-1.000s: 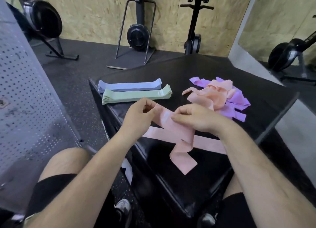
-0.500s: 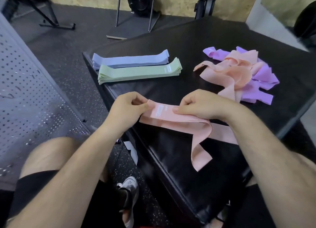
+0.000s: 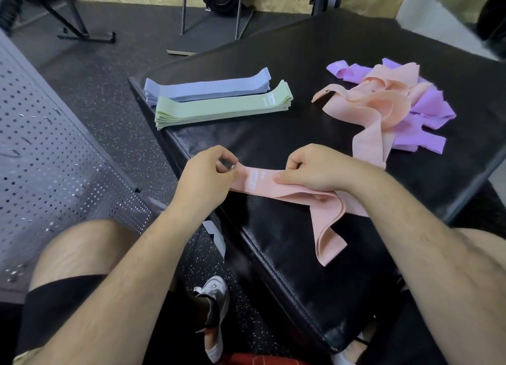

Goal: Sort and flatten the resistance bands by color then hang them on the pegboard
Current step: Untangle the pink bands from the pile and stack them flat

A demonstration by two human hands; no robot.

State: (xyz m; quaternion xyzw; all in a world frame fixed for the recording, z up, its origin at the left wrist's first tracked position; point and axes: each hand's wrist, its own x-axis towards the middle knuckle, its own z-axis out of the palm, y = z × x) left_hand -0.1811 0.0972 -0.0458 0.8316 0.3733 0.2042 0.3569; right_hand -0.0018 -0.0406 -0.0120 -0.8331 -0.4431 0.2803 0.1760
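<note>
A pink band (image 3: 262, 182) lies stretched across the near part of the black padded box (image 3: 342, 63). My left hand (image 3: 208, 176) pinches its left end. My right hand (image 3: 315, 170) pinches it further right, thumb on top. More pink band (image 3: 328, 233) trails folded below my right wrist. At the back left lie a flat blue stack (image 3: 208, 87) and a flat green stack (image 3: 221, 106), side by side. A loose heap of pink bands (image 3: 377, 104) and purple bands (image 3: 427, 118) sits at the right. The grey pegboard (image 3: 54, 159) leans at the left.
Speckled rubber floor (image 3: 115, 77) runs between the pegboard and the box. Exercise machine stands (image 3: 216, 22) rise at the back by a chipboard wall. My knees and a white shoe (image 3: 213, 304) are below the box's near corner.
The view has tilted further down and closer. The pink band, held up between both hands a second ago, now lies lower and straighter on the box, with my hands drawn a little apart.
</note>
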